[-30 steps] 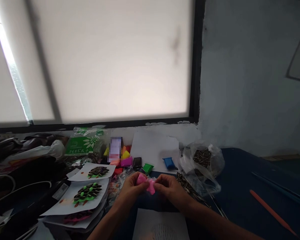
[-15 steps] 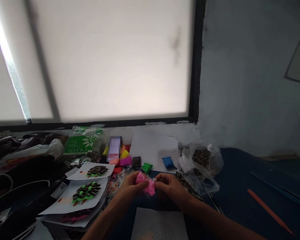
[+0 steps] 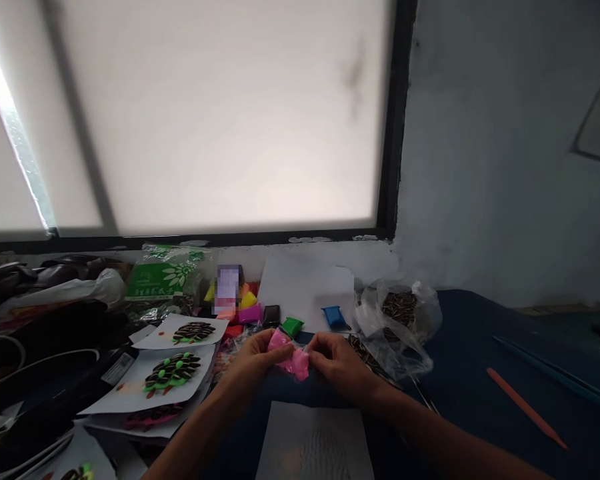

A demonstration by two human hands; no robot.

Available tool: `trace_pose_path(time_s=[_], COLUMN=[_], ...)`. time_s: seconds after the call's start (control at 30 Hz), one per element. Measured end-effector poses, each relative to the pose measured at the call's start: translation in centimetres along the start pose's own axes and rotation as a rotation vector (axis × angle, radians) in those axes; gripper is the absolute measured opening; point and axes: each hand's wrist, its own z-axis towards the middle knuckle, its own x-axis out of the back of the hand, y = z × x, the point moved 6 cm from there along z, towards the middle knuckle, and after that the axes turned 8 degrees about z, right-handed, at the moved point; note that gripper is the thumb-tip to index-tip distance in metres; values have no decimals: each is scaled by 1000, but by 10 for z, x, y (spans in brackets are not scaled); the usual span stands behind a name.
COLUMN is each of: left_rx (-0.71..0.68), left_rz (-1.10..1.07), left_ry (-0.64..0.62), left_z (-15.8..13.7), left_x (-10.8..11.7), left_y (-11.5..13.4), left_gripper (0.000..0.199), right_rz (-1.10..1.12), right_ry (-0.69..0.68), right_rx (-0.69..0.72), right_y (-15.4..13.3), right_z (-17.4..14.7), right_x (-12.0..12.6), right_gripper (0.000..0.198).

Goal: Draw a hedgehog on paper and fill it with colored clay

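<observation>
Between my two hands is a packet of pink modelling clay (image 3: 295, 362) in clear, crinkled wrapping. My left hand (image 3: 257, 357) is closed on its left side, thumb across the front. At the right edge, my right hand (image 3: 334, 359) pinches the wrapping between thumb and fingers. Below them on the blue table lies a white sheet (image 3: 285, 440) with a patterned drawing. Just beyond the hands are a green clay packet (image 3: 293, 326) and a blue clay packet (image 3: 335, 317).
Left, a stack of paper pictures (image 3: 175, 377) carries seed-covered shapes. Behind it stands a green seed bag (image 3: 160, 277). A clear plastic bag (image 3: 405, 320) holds striped seeds at the right. An orange pointed tool (image 3: 525, 405) lies on the blue table (image 3: 460, 393).
The view has tilted slightly, so the table things sit a little higher. Both hands keep hold of the pink clay packet, and its crumpled end has shifted slightly between the fingers.
</observation>
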Motion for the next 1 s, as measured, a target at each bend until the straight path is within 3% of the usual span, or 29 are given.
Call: trace_pose_path(time_s=[0.23,0.43,0.63,0.83,1.0], left_rx=[63,28,29,52,27], left_rz=[-26,-38,-21,-5,39], left_ry=[71,74,92,122,147], left_z=[0,2,1,1,-1], left_x=[4,2,2,6,8], left_y=[-7,-6,-7,-9,-8], left_gripper=[52,43,49,57,49], right_rz=[-42,-115,-195,-247,-274], right_ry=[30,52,69,13,-42], right_rx=[47,107,179,206,181], right_y=[4,-2,-8,-10,-11], right_z=[1,0,-5,-8,-9], right_x=[-2,2,4,0,-3], right_gripper=[12,12,7,10,19])
